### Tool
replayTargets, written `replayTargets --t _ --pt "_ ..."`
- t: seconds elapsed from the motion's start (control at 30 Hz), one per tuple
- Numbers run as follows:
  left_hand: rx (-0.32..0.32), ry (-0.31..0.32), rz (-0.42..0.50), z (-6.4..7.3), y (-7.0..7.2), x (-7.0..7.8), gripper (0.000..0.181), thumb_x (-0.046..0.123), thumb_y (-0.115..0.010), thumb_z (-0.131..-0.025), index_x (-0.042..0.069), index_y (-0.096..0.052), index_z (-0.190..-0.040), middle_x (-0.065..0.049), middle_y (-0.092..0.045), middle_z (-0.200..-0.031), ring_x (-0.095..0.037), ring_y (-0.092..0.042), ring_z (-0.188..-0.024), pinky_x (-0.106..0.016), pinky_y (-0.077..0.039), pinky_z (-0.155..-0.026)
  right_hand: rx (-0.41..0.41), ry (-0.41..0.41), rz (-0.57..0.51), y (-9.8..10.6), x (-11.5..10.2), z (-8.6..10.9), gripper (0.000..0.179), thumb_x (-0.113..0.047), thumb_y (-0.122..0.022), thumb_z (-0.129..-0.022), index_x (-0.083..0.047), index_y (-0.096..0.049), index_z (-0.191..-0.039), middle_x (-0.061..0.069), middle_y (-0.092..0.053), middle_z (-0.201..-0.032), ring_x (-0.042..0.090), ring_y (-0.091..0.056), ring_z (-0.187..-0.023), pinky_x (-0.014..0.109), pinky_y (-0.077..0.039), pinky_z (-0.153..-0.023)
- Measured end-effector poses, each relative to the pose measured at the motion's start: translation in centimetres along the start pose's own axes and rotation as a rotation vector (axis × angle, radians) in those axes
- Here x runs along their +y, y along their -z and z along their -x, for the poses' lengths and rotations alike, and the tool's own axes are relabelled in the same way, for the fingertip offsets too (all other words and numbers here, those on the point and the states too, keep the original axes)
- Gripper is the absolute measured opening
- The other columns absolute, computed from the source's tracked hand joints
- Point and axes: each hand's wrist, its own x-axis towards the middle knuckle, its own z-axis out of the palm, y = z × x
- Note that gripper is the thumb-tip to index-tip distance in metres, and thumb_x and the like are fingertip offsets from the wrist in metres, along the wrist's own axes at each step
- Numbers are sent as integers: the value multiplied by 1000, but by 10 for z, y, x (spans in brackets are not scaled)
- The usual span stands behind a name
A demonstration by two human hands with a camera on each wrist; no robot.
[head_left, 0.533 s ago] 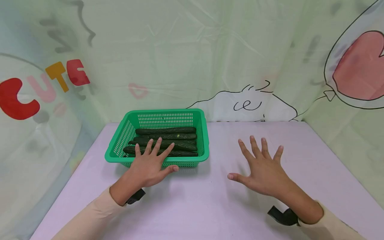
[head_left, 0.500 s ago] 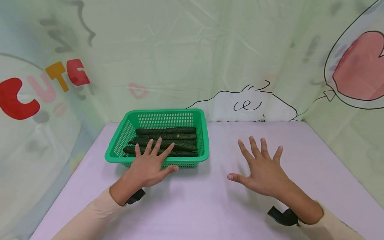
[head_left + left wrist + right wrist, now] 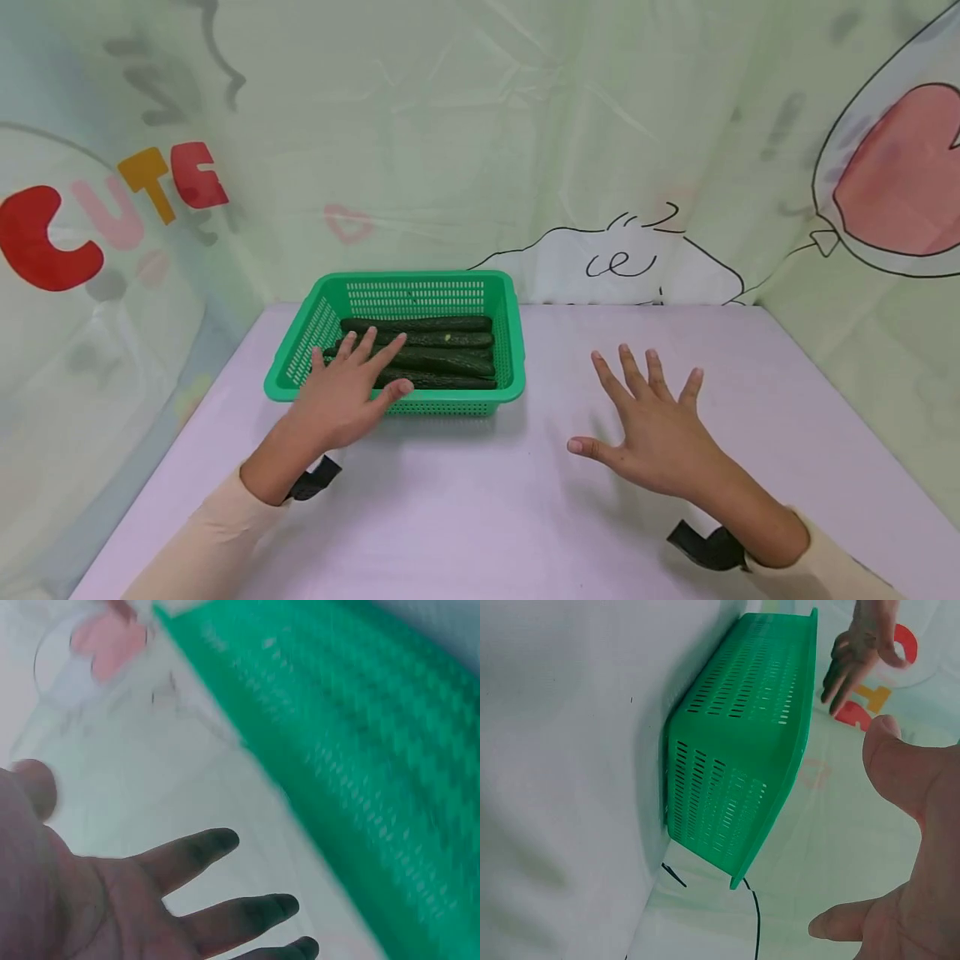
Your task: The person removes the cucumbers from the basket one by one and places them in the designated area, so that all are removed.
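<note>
A green plastic basket (image 3: 450, 397) stands at the back left of the table, with several dark green cucumbers (image 3: 442, 360) lying side by side in it. My left hand (image 3: 337, 400), fingers spread, hovers over the basket's near left part and hides some cucumber ends. In the left wrist view its fingers (image 3: 240, 919) extend near the basket's rim (image 3: 277, 795), holding nothing. To the right of the basket, my right hand (image 3: 660, 433) is held above the table with fingers apart and nothing in it. The right wrist view shows the basket's slotted side wall (image 3: 727, 742) beyond that hand.
A pale lilac cloth covers the table (image 3: 480, 517). Behind and on both sides hang printed curtains (image 3: 420, 150), close behind the basket's back rim. Black straps (image 3: 705, 546) sit at both wrists below the sleeves.
My left hand has moved left and slightly away from me over the basket, uncovering more of the cucumbers' middles. The right hand has barely shifted. The head view has tilted slightly.
</note>
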Motion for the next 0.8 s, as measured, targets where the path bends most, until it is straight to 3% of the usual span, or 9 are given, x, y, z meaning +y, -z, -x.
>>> replayTargets --t 0.07,0.17,0.23,0.3,0.37,0.47,0.57,0.67,0.8 --pt "13 33 74 -1 13 -15 73 65 -31 -99 23 -25 -158 -21 -22 -162 -49 -16 -148 -78 -9 -108 4 6 -19 0 0 1 108 -80 -53 -80 -13 -22 -158 28 -26 -158 59 -20 -142 85 1 -99" --pt "23 103 174 -5 31 -46 70 59 -35 -102 16 -29 -157 -24 -31 -158 -49 -27 -144 -73 -19 -109 21 32 -56 0 0 2 97 -69 -59 -85 -11 -26 -157 25 -45 -149 52 -39 -136 83 -9 -101" --pt "18 149 228 -9 39 -71 69 55 -36 -103 12 -30 -156 -25 -34 -156 -49 -31 -141 -70 -25 -109 29 53 -95 0 0 4 89 -59 -63 -88 -10 -30 -156 22 -63 -131 44 -55 -125 80 -16 -103" --pt "12 188 281 -13 41 -95 67 52 -37 -104 10 -29 -156 -27 -32 -156 -51 -31 -140 -69 -30 -107 19 68 -136 -1 0 7 83 -52 -65 -90 -11 -33 -155 18 -70 -120 32 -70 -99 75 -24 -105" --pt "-5 222 364 -19 37 -116 66 49 -37 -105 9 -28 -156 -28 -26 -158 -52 -25 -143 -71 -26 -107 8 79 -173 -2 -1 9 79 -49 -66 -91 -12 -35 -154 13 -72 -115 25 -71 -86 69 -34 -103" --pt "-27 247 555 -27 22 -141 64 49 -37 -105 13 -25 -157 -26 -19 -161 -52 -19 -145 -72 -23 -108 -12 92 -212 -3 -2 10 75 -49 -64 -92 -13 -38 -153 10 -72 -118 23 -71 -82 59 -47 -95" --pt "-53 269 770 -34 4 -155 62 47 -37 -105 17 -24 -158 -20 -14 -164 -48 -19 -147 -70 -22 -111 -31 109 -238 -4 -3 11 73 -50 -62 -93 -14 -39 -152 8 -73 -116 28 -70 -98 51 -53 -84" --pt "-53 287 921 -40 -12 -162 61 45 -39 -105 19 -25 -158 -19 -19 -162 -41 -36 -140 -57 -37 -109 -47 121 -258 -5 -4 11 73 -52 -61 -93 -15 -39 -152 6 -73 -115 23 -70 -95 47 -54 -82" --pt "-16 307 1015 -46 -23 -164 60 43 -42 -105 21 -25 -158 -21 -31 -152 -21 -59 -110 -32 -55 -83 -49 133 -270 -4 -9 10 72 -53 -60 -94 -16 -40 -152 2 -73 -114 8 -65 -75 42 -53 -78"
